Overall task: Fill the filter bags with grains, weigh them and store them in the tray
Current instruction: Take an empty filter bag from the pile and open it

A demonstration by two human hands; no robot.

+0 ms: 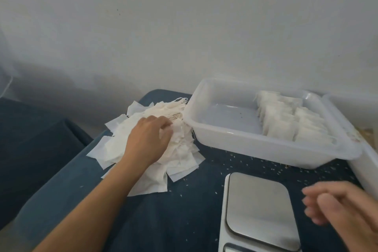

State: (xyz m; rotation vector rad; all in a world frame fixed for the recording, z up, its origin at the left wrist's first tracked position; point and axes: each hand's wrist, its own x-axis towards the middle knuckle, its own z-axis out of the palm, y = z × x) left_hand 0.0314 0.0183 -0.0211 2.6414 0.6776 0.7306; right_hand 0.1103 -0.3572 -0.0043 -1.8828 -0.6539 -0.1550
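Note:
A heap of empty white filter bags point(180, 155) with drawstrings lies on the blue cloth at centre left. My left hand point(148, 139) rests on top of the heap, fingertips curled into the bags near its far side. A translucent white tray point(235, 147) stands to the right of the heap, with several filled bags point(286, 120) packed in rows at its right end. A scale with a steel platform point(259, 208) sits empty at the front. My right hand point(339, 208), blurred, hovers beside the scale with fingers loosely curled, holding nothing.
Loose grains point(231, 161) are scattered over the blue cloth point(173, 221) between heap, tray and scale. Another white container's edge point(366, 168) shows at the far right. The white wall stands right behind the tray. The cloth drops off at the left.

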